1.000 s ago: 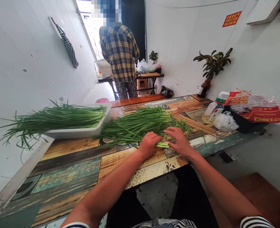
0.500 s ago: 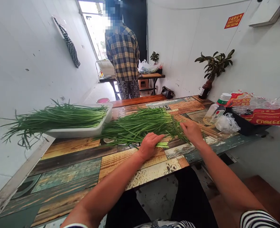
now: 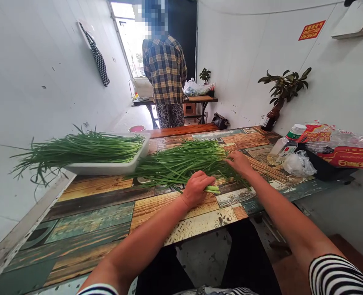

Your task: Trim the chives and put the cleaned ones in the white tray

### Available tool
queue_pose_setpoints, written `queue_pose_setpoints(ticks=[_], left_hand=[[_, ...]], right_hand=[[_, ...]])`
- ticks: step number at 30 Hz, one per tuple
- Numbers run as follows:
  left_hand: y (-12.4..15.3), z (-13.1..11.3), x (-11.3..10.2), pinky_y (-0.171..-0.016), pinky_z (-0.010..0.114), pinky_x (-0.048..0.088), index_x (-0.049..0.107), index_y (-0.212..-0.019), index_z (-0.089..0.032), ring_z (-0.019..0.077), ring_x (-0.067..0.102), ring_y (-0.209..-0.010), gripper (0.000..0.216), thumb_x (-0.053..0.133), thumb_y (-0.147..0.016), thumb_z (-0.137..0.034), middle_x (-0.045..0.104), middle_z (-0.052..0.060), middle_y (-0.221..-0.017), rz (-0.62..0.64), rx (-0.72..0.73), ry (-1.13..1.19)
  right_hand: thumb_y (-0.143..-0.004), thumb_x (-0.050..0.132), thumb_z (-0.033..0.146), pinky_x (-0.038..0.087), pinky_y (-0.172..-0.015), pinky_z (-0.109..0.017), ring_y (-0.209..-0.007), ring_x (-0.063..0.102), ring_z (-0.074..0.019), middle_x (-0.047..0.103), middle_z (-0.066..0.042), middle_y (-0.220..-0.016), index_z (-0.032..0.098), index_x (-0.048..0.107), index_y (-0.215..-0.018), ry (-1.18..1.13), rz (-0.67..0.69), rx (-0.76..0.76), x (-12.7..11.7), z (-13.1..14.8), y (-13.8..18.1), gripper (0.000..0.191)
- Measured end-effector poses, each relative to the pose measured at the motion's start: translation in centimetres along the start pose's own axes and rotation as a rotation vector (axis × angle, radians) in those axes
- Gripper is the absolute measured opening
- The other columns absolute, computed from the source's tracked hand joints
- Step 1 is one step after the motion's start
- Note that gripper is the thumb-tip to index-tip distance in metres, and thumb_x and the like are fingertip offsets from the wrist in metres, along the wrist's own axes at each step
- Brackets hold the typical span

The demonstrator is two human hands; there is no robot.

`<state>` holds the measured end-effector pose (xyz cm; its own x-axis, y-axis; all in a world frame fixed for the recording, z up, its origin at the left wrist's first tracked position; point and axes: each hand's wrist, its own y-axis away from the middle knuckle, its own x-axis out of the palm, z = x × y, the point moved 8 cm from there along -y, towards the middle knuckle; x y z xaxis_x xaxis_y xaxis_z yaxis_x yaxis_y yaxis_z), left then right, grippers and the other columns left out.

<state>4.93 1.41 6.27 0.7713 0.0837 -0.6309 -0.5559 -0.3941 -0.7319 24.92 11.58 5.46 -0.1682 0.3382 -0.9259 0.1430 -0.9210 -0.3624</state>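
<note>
My left hand is closed over the near end of a long bunch of garlic chives, and pale stem ends stick out past its fingers. My right hand lies farther along the table, its fingers spread and touching the far edge of the bunch. A second pile of chives sits in a white rectangular tray, with leaves hanging over the tray's left side. The bunch on the table lies next to that tray.
The patterned wood-plank table holds a bottle of oil, a white plastic bag and a black tray with red-printed packaging. A person in a plaid shirt stands beyond, facing a back table. A wooden bench runs along the far edge.
My right hand has moved away from my left, farther up the table and onto the far edge of the bunch. My left hand stays on the bunch. The view has shifted slightly.
</note>
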Motion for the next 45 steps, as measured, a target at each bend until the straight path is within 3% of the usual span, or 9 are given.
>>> queue_pose_setpoints(ticks=[3,8,13,20,27,33,37,40,45], left_hand=[[-0.2,-0.3,-0.2,-0.077,0.032,0.043,0.061,-0.096,-0.014,0.0185,0.055,-0.082,0.022,0.042,-0.091,-0.023,0.067,0.007,-0.085,-0.014,0.009,0.018],[0.0,-0.2,0.1,-0.068,0.031,0.039,0.062,-0.097,-0.015,0.0174,0.053,-0.071,0.027,0.039,-0.093,-0.027,0.063,0.006,-0.075,0.036,-0.032,-0.06],[0.3,0.2,0.5,-0.067,0.03,0.038,0.063,-0.098,-0.016,0.0171,0.051,-0.071,0.026,0.04,-0.093,-0.028,0.06,0.005,-0.073,0.076,-0.059,-0.074],[0.4,0.4,1.0,-0.067,0.032,0.04,0.06,-0.11,-0.016,0.0178,0.054,-0.072,0.027,0.043,-0.092,-0.026,0.064,0.007,-0.081,0.064,-0.01,-0.111],[0.4,0.2,-0.3,-0.068,0.029,0.042,0.06,-0.115,-0.014,0.0167,0.053,-0.073,0.029,0.046,-0.091,-0.024,0.062,0.006,-0.08,-0.088,-0.016,-0.08],[0.5,0.3,-0.1,-0.067,0.028,0.043,0.066,-0.106,-0.017,0.0158,0.055,-0.073,0.026,0.049,-0.09,-0.029,0.062,0.005,-0.078,-0.072,-0.052,-0.031],[0.4,0.4,0.0,-0.074,0.03,0.046,0.067,-0.1,-0.016,0.018,0.059,-0.085,0.027,0.05,-0.09,-0.036,0.063,0.01,-0.093,-0.047,-0.066,0.019],[0.4,0.2,0.2,-0.076,0.03,0.045,0.065,-0.102,-0.016,0.0191,0.062,-0.092,0.026,0.051,-0.09,-0.035,0.065,0.011,-0.102,-0.012,-0.038,0.043],[0.5,0.4,0.5,-0.071,0.029,0.045,0.063,-0.1,-0.016,0.0179,0.064,-0.082,0.02,0.053,-0.088,-0.028,0.07,0.007,-0.093,0.004,-0.048,0.025]], right_hand=[[-0.085,0.057,0.031,0.041,-0.077,-0.029,-0.089,0.056,-0.0202,0.063,-0.009,-0.094,0.018,0.069,-0.094,-0.035,0.012,-0.135,-0.9,1.8,0.7,0.02],[-0.084,0.056,0.031,0.041,-0.073,-0.029,-0.09,0.059,-0.0233,0.066,-0.014,-0.097,0.016,0.069,-0.096,0.058,0.177,0.175,0.5,0.0,0.0,0.024],[-0.081,0.058,0.034,0.039,-0.063,-0.026,-0.074,0.06,-0.0196,0.068,-0.008,-0.077,0.018,0.072,-0.081,0.001,0.233,0.185,2.2,-0.9,-0.9,0.022],[-0.081,0.056,0.031,0.039,-0.065,-0.025,-0.076,0.058,-0.0164,0.068,-0.005,-0.082,0.017,0.07,-0.079,-0.13,0.117,0.088,-0.8,-0.5,1.0,0.02],[-0.082,0.052,0.039,0.039,-0.056,-0.025,-0.06,0.051,-0.0137,0.06,-0.002,-0.067,0.019,0.064,-0.071,-0.555,-0.066,0.016,-6.2,6.1,6.7,0.027],[-0.084,0.053,0.038,0.041,-0.053,-0.025,-0.058,0.051,-0.0132,0.058,-0.002,-0.067,0.02,0.06,-0.071,-0.652,-0.093,-0.014,-6.4,9.5,8.8,0.023],[-0.084,0.053,0.031,0.049,-0.071,-0.032,-0.085,0.058,-0.0196,0.063,-0.007,-0.094,0.021,0.062,-0.1,-0.578,-0.122,-0.192,-6.1,11.0,9.8,0.02],[-0.087,0.049,0.027,0.048,-0.077,-0.035,-0.088,0.058,-0.0212,0.063,-0.008,-0.091,0.022,0.063,-0.099,-0.509,-0.158,-0.222,-5.6,10.6,10.3,0.019],[-0.088,0.048,0.034,0.047,-0.062,-0.03,-0.066,0.056,-0.0168,0.062,-0.006,-0.079,0.021,0.064,-0.086,-0.495,-0.274,0.051,-5.6,6.4,9.8,0.021]])
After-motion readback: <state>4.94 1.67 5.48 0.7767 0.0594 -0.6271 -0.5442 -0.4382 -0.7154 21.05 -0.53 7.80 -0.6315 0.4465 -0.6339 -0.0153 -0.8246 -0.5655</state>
